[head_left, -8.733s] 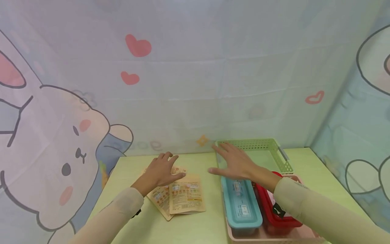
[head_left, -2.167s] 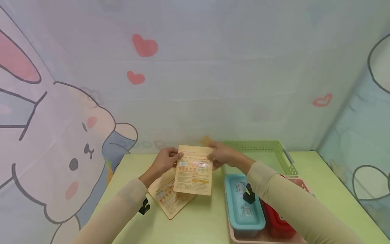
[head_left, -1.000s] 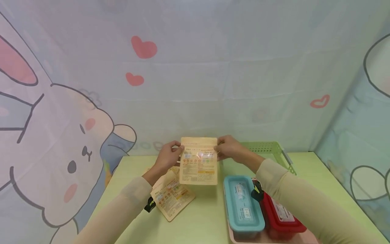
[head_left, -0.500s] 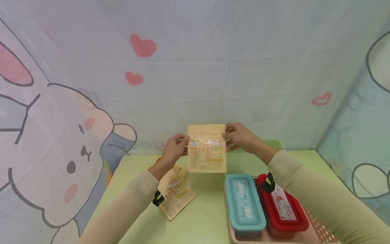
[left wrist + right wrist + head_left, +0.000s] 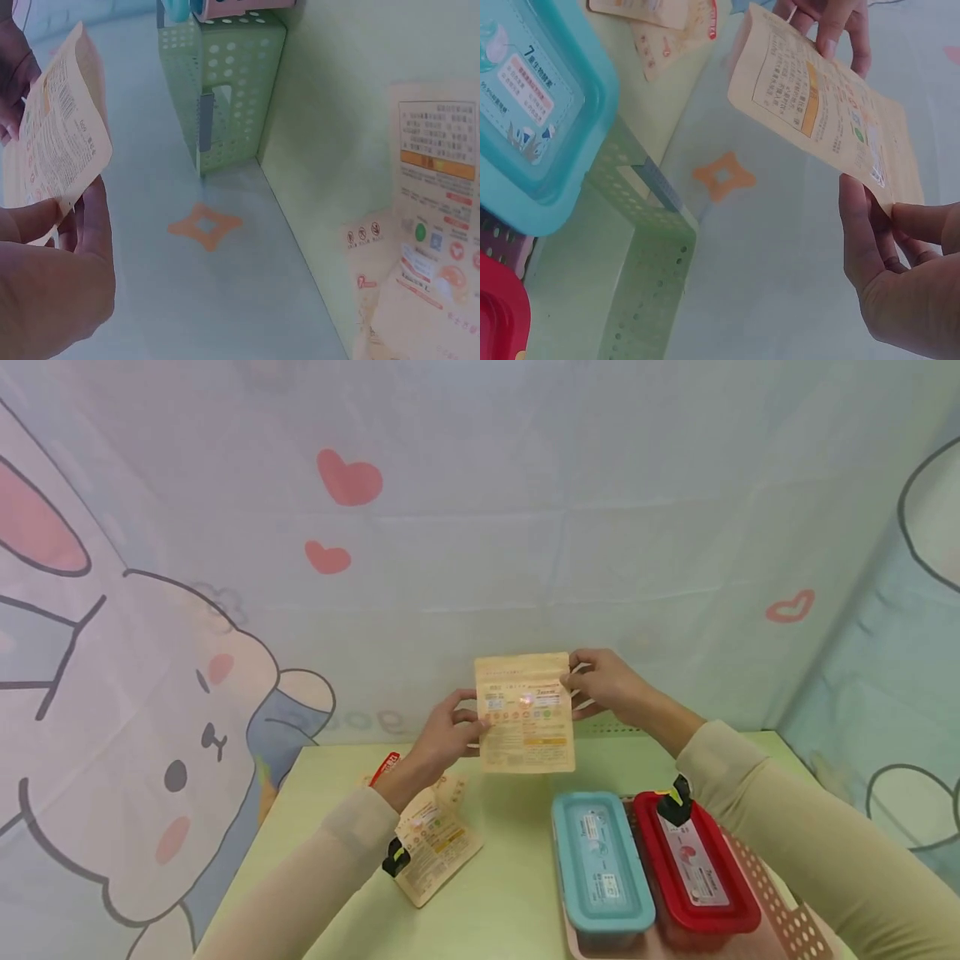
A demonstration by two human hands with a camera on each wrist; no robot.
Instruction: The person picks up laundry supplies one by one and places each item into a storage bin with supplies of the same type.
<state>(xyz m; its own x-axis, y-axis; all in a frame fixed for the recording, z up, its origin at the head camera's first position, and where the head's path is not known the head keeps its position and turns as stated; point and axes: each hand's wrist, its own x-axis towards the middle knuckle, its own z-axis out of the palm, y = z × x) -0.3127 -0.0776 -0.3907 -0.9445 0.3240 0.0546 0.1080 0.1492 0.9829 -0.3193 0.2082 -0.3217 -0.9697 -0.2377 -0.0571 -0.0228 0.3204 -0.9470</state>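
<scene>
Both hands hold a cream printed pouch [image 5: 525, 714] upright in the air, its text side toward the head camera. My left hand [image 5: 444, 733] pinches the left edge about halfway down, thumb on the front. Higher up, my right hand [image 5: 611, 683] pinches the right edge near the seal strip. In the right wrist view the same pouch [image 5: 817, 97] appears tilted, with thumb and fingers on its border. Similar pouches [image 5: 438, 856] lie overlapping on the table, below the left forearm; a red-printed corner [image 5: 386, 767] of one shows beside that wrist.
Right of the pouches, a pink basket [image 5: 787, 918] holds a blue-lidded box [image 5: 603, 860] and a red-lidded box [image 5: 697, 868]. A green perforated basket [image 5: 649, 300] stands behind them, largely hidden in the head view. A printed cloth [image 5: 480, 560] hangs behind the table.
Both hands were open 8.7 seconds ago, and the pouch lay on the pile. Since being gripped, it has risen and moved right. The left hand now holds lower on its edge.
</scene>
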